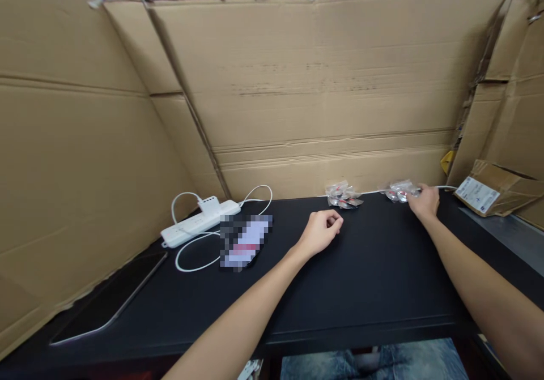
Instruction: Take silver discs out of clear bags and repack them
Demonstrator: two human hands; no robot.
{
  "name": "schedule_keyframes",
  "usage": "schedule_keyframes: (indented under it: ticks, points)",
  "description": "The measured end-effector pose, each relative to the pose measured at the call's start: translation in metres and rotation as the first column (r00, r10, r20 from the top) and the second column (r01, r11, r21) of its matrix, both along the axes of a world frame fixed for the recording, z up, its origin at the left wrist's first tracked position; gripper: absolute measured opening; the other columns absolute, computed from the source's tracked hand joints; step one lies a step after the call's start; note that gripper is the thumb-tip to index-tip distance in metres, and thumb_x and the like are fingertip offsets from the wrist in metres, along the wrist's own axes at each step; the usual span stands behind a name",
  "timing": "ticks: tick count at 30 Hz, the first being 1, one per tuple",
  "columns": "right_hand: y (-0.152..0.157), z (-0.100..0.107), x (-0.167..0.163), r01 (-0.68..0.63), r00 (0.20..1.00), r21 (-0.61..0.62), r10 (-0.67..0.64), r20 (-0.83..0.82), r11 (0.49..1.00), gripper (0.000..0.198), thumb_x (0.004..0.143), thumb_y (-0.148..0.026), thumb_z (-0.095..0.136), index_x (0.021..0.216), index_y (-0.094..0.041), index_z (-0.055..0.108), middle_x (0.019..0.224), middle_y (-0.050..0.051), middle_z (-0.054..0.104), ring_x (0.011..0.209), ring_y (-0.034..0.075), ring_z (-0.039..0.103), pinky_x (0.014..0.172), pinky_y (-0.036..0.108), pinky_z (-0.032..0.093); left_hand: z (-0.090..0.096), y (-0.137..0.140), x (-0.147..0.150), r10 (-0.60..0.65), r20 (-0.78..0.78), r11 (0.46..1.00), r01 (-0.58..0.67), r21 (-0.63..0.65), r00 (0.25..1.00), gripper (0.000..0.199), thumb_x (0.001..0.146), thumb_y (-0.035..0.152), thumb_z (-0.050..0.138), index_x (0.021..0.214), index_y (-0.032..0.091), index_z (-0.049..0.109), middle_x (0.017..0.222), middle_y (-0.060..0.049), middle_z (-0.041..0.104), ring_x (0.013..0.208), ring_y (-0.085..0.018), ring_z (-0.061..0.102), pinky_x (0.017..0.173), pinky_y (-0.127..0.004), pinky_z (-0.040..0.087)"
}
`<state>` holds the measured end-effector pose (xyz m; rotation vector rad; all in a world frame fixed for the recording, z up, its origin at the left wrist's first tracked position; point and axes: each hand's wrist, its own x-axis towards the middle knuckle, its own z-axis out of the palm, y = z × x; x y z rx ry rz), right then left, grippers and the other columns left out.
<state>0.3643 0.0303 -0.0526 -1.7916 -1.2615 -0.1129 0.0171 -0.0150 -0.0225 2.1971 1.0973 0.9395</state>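
My right hand (425,201) is at the back right of the black table, its thumb and fingers against a small pile of clear plastic packets (399,191). It appears to pinch one packet at the pile's right edge; the fingertips are partly hidden. The packets hold small silvery and red pieces too small to name. Nearer the middle, my left hand (322,231) rests just above or on the table, fingers curled in, with nothing visible in them. Beyond it lies another pile of similar packets (341,194), apart from the hand.
Cardboard walls (323,85) enclose the black table (361,289) at the back and sides. To the left are a white power strip (199,225) with cables, a pixelated phone-like object (246,244) and a dark tablet-like panel (114,298). An opened cardboard box (505,184) stands right.
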Motion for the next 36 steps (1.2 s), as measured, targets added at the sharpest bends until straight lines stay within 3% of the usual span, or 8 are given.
schedule_keyframes:
  ticks: [4, 6, 12, 19, 24, 28, 31, 36]
  points:
    - [-0.008, 0.005, -0.022, 0.038, 0.995, -0.012, -0.037, 0.09, 0.999, 0.027, 0.08, -0.028, 0.062, 0.102, -0.013, 0.067, 0.105, 0.019, 0.059, 0.093, 0.029, 0.06, 0.078, 0.036, 0.042, -0.003, 0.005, -0.005, 0.107, -0.181, 0.982, -0.076, 0.173, 0.978, 0.018, 0.085, 0.027, 0.054, 0.081, 0.018, 0.069, 0.075, -0.005, 0.068, 0.072, -0.019, 0.06, 0.07, -0.03, 0.045]
    - [-0.01, 0.006, -0.044, -0.084, 0.982, -0.046, 0.09, 0.166, 0.995, 0.016, 0.082, -0.027, 0.061, 0.092, -0.018, 0.069, 0.098, 0.011, 0.062, 0.092, 0.025, 0.06, 0.082, 0.032, 0.043, -0.006, 0.008, -0.007, 0.152, -0.254, 0.966, -0.09, 0.241, 0.955, 0.015, 0.083, 0.027, 0.057, 0.083, 0.018, 0.069, 0.082, -0.007, 0.066, 0.086, -0.023, 0.058, 0.08, -0.034, 0.044]
    - [-0.016, 0.004, -0.12, -0.439, 0.754, -0.228, 0.494, 0.433, 0.869, 0.033, 0.091, -0.036, 0.053, 0.119, -0.022, 0.06, 0.117, 0.011, 0.056, 0.103, 0.024, 0.059, 0.085, 0.032, 0.045, -0.01, 0.008, -0.007, 0.235, -0.34, 0.952, -0.145, 0.27, 0.911, 0.021, 0.084, 0.032, 0.058, 0.097, 0.019, 0.068, 0.098, -0.011, 0.061, 0.1, -0.029, 0.051, 0.089, -0.042, 0.042]
    - [-0.017, 0.009, -0.139, -0.381, 0.756, -0.27, 0.465, 0.46, 0.885, 0.017, 0.093, -0.027, 0.05, 0.101, -0.02, 0.063, 0.105, 0.01, 0.063, 0.093, 0.022, 0.061, 0.075, 0.029, 0.044, -0.007, 0.007, -0.007, 0.244, -0.374, 0.958, -0.163, 0.237, 0.895, 0.022, 0.084, 0.034, 0.057, 0.099, 0.02, 0.066, 0.102, -0.01, 0.06, 0.102, -0.029, 0.051, 0.09, -0.043, 0.041]
    - [-0.02, 0.011, -0.138, -0.396, 0.768, -0.183, 0.434, 0.471, 0.9, 0.017, 0.09, -0.021, 0.045, 0.087, -0.019, 0.061, 0.095, 0.009, 0.065, 0.078, 0.019, 0.061, 0.068, 0.028, 0.042, -0.005, 0.006, -0.008, 0.24, -0.371, 0.959, -0.159, 0.235, 0.897, 0.023, 0.084, 0.034, 0.058, 0.1, 0.02, 0.067, 0.102, -0.009, 0.061, 0.101, -0.028, 0.052, 0.09, -0.041, 0.042]
    - [-0.022, 0.011, -0.139, -0.444, 0.843, 0.017, 0.411, 0.346, 0.896, 0.01, 0.084, -0.019, 0.049, 0.077, -0.019, 0.056, 0.078, 0.006, 0.063, 0.069, 0.019, 0.061, 0.068, 0.028, 0.044, -0.001, 0.004, -0.008, 0.227, -0.306, 0.961, -0.162, 0.223, 0.925, 0.019, 0.084, 0.032, 0.058, 0.092, 0.019, 0.069, 0.096, -0.009, 0.065, 0.099, -0.027, 0.055, 0.088, -0.039, 0.042]
    - [-0.023, 0.012, -0.141, -0.464, 0.886, 0.157, 0.458, 0.07, 0.872, 0.008, 0.083, -0.022, 0.049, 0.076, -0.019, 0.051, 0.068, 0.003, 0.06, 0.06, 0.017, 0.063, 0.06, 0.027, 0.048, 0.001, 0.004, -0.006, 0.177, -0.171, 0.975, -0.15, 0.161, 0.969, 0.021, 0.088, 0.031, 0.053, 0.086, 0.018, 0.069, 0.085, -0.007, 0.069, 0.087, -0.023, 0.06, 0.081, -0.035, 0.044]
    - [-0.031, 0.019, -0.155, -0.5, 0.722, 0.365, 0.611, -0.325, 0.785, 0.012, 0.084, -0.032, 0.053, 0.081, -0.021, 0.048, 0.068, 0.001, 0.059, 0.054, 0.018, 0.066, 0.05, 0.027, 0.053, 0.002, 0.007, 0.001, 0.054, 0.196, 0.982, -0.016, -0.19, 0.979, 0.039, 0.092, 0.047, 0.046, 0.091, 0.015, 0.067, 0.078, -0.008, 0.07, 0.062, -0.017, 0.063, 0.062, -0.028, 0.046]
